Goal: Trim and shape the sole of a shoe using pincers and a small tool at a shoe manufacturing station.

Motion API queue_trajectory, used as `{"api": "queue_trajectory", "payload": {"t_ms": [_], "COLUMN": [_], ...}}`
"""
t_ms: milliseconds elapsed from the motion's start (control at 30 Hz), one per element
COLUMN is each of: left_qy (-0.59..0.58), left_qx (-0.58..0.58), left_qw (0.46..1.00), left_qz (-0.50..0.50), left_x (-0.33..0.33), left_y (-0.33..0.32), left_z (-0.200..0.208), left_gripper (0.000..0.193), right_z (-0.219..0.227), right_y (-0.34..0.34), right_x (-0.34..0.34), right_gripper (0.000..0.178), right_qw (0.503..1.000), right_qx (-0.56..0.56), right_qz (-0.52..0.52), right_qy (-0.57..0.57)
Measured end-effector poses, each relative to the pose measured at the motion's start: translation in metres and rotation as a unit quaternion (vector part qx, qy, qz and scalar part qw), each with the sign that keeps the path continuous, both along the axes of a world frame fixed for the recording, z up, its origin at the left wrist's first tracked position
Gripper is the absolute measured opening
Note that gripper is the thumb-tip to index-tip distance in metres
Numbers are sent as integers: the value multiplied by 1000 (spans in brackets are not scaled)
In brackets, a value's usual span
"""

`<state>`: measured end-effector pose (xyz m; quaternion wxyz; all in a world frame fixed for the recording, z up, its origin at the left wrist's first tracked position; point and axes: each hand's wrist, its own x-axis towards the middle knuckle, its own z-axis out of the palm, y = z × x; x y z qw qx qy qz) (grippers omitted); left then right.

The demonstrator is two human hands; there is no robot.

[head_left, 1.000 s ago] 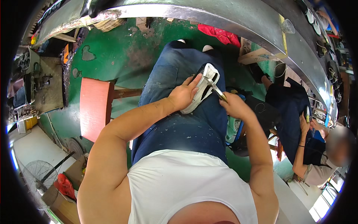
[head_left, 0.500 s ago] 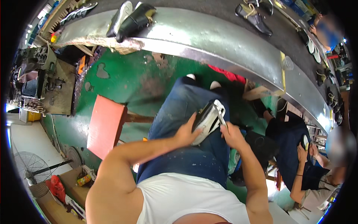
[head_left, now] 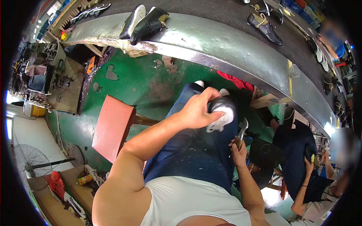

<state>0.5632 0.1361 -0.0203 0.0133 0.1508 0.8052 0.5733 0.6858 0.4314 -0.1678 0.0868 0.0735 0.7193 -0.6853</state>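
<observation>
My left hand (head_left: 201,109) is raised over my lap and closed round a shoe (head_left: 227,107). The shoe is black on its upper side with a white, wrinkled part turned toward me; my fingers hide some of it. Lower and to the right, beside my right thigh, my right hand (head_left: 238,152) grips metal pincers (head_left: 243,132) by the handle. Their curved head points up and away from me, apart from the shoe. My blue trousers (head_left: 181,150) lie beneath both hands.
A metal-edged bench (head_left: 211,37) curves across the far side, carrying black shoes (head_left: 149,25). To my left stands a red-brown stool (head_left: 113,128); further left are a machine (head_left: 45,75) and a fan (head_left: 28,165). At right a seated co-worker (head_left: 301,158) handles a shoe.
My left hand has lifted and turned the shoe, moving up and right. My right hand has drawn the pincers away from it, down and right. The view has shifted slightly.
</observation>
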Motion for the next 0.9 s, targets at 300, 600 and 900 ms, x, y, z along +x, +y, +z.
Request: {"api": "queue_trajectory", "payload": {"t_ms": [300, 600, 900], "left_qy": [-163, -41, -371], "left_qx": [-111, -247, 245], "left_qw": [976, 968, 892], "left_qz": [-89, 8, 82], "left_x": [16, 59, 72], "left_y": [23, 41, 45], "left_z": [-135, -109, -178], "left_gripper": [50, 25, 52], "right_z": [51, 100, 126], "right_y": [7, -7, -20], "right_x": [-26, -45, -113], "right_gripper": [23, 25, 34], "right_qw": [971, 899, 715], "right_qx": [181, 253, 433], "right_qz": [144, 353, 541], "right_qy": [-66, -51, -92]}}
